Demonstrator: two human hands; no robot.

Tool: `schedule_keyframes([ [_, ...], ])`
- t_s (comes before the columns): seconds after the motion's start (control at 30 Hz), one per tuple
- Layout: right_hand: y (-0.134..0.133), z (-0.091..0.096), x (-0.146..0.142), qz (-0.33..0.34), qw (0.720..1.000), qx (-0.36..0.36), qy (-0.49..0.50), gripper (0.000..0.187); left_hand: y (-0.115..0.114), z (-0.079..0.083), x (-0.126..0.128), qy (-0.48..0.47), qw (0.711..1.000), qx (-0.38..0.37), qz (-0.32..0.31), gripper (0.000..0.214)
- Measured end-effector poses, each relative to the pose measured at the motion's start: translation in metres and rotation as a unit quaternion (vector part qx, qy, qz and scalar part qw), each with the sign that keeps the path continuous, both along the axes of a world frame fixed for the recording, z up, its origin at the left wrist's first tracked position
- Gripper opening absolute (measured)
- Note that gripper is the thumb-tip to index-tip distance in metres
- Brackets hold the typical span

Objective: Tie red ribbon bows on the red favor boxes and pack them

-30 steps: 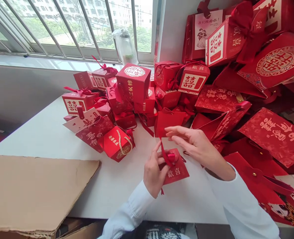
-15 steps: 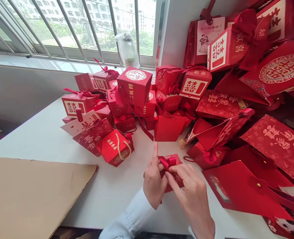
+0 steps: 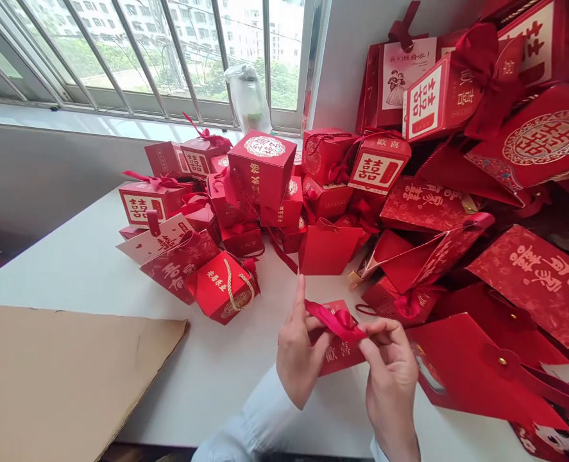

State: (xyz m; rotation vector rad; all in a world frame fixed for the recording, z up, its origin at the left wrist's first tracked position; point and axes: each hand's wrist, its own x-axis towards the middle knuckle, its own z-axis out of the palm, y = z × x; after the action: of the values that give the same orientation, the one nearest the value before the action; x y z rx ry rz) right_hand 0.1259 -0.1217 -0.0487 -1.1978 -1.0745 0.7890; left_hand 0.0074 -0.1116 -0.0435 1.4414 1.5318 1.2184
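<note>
A small red gift box (image 3: 337, 359) with pale characters on its side stands on the white table between my hands. Across its top runs a shiny crimson ribbon (image 3: 342, 326) with a loop or knot in the middle. My left hand (image 3: 297, 353) is at the box's left; its index finger points up while the thumb and other fingers close on the ribbon's left side. With thumb and fingertips, my right hand (image 3: 390, 359) pinches the ribbon's right end above the box's right edge. Part of the box is hidden behind the ribbon and fingers.
Red gift boxes (image 3: 265, 167) are piled at the back by the barred window (image 3: 169, 58). More red bags and boxes (image 3: 534, 276) heap up on the right. A rope-handled box (image 3: 224, 285) stands left of my hands. Brown cardboard (image 3: 72, 378) covers the front left.
My right hand has moved right, drawing the ribbon out across the box top. More of the box's printed side shows now. My left hand has barely moved.
</note>
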Motion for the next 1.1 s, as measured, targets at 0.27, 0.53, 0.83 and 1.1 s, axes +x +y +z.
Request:
schedule_keyframes([
  [0.27,0.001,0.011,-0.013,-0.057,0.977,0.017,-0.205,0.021,0.000,0.001,-0.001,0.009,1.000,0.001,0.006,0.085],
  [0.53,-0.009,0.000,-0.010,-0.194,0.858,0.225,-0.420,0.017,0.000,0.001,0.001,0.010,1.000,0.002,0.000,0.087],
  [0.83,0.007,0.034,-0.035,0.113,0.803,0.301,-0.503,0.025,-0.003,-0.006,-0.008,-0.067,0.997,0.030,-0.037,0.077],
  [1.1,-0.009,0.054,0.014,0.101,0.893,0.194,-0.394,0.023,0.000,-0.009,-0.003,-0.062,0.998,0.006,-0.015,0.089],
])
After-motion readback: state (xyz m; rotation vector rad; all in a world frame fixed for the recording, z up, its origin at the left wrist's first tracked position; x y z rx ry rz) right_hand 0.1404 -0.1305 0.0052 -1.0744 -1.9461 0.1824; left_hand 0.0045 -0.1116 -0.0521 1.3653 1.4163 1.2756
